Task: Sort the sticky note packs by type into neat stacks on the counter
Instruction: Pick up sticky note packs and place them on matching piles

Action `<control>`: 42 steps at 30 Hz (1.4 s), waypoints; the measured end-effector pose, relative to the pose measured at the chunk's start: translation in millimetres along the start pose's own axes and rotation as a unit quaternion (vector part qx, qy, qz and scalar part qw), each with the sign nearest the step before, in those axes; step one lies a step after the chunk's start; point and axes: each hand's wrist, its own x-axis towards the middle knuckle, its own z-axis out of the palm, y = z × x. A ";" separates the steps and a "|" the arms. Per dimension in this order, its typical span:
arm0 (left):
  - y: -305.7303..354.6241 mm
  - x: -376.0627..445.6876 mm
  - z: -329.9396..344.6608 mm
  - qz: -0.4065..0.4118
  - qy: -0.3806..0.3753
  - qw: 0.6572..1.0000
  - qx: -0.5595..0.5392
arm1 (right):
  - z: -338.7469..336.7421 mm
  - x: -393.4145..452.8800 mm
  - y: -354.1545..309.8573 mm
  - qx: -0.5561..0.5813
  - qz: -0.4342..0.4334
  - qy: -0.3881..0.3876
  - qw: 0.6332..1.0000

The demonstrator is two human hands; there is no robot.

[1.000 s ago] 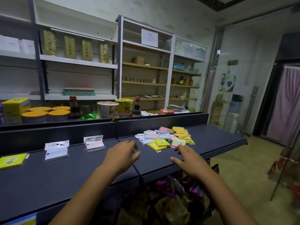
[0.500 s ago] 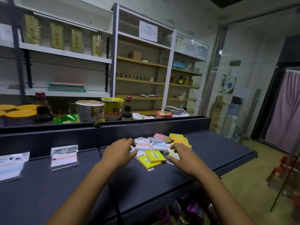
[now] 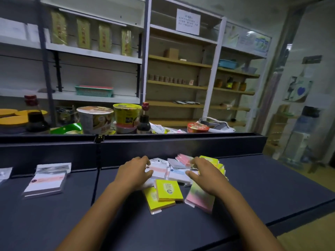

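Dark blue-grey laminate makes up the counter (image 3: 262, 187), which runs the whole width of the view, with a raised back ledge (image 3: 181, 142) behind it and a front edge falling away to the floor at the lower right. A seam (image 3: 97, 174) splits the top left of the middle. Broad bare stretches lie to the right of the packs, along the near edge, and between the seam and the left-hand stack. The loose pile of sticky note packs (image 3: 179, 171) sits near the middle, close under the ledge, with white, pink and yellow ones overlapping. On the left, well apart from the pile, a neat stack of white packs with a pink band (image 3: 47, 180) lies near the ledge, and another white pack (image 3: 4, 173) is cut by the left edge. Two yellow packs (image 3: 163, 194) overlap at the pile's near side, just beside a pink-green pack (image 3: 201, 196). The left hand (image 3: 135, 172) rests on a white pack with a pink stripe (image 3: 158, 169), fingers curled over its left edge. The right hand (image 3: 206, 173) lies over the pile's right side, fingers bent down onto the packs; whether it grips one I cannot tell.
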 end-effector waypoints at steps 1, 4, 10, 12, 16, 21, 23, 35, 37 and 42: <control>2.1 5.2 3.7 -0.014 -0.005 1.000 0.003 | 1.1 9.5 6.0 0.000 -0.011 -0.003 1.000; 10.5 16.0 12.2 -0.058 -0.016 0.998 0.011 | 3.0 33.4 19.3 0.022 -0.032 -0.010 0.999; 24.3 19.2 34.9 -0.131 0.022 0.991 -0.029 | 11.2 63.0 32.8 0.075 -0.061 -0.006 0.995; 23.6 20.4 37.9 -0.149 0.040 0.985 -0.074 | 13.5 66.9 37.5 0.087 -0.067 0.002 0.994; 24.9 22.5 37.1 -0.169 0.069 0.964 -0.192 | 12.4 73.9 47.1 0.109 -0.069 0.015 0.992; 25.7 21.7 31.0 -0.149 0.145 0.913 -0.352 | 5.2 85.8 55.9 0.137 -0.059 0.054 0.987; 24.0 21.0 28.1 -0.134 0.178 0.894 -0.389 | 4.8 90.6 60.7 0.151 -0.051 0.071 0.985; 36.9 19.1 27.0 -0.126 0.169 0.738 -0.641 | 21.5 119.4 76.2 -0.012 0.022 -0.033 0.999; 36.7 19.5 26.3 -0.125 0.174 0.724 -0.656 | 22.1 122.1 74.6 -0.046 0.031 -0.063 0.996; 35.8 19.6 24.1 -0.120 0.188 0.711 -0.667 | 16.5 129.3 73.2 -0.088 0.042 -0.141 0.985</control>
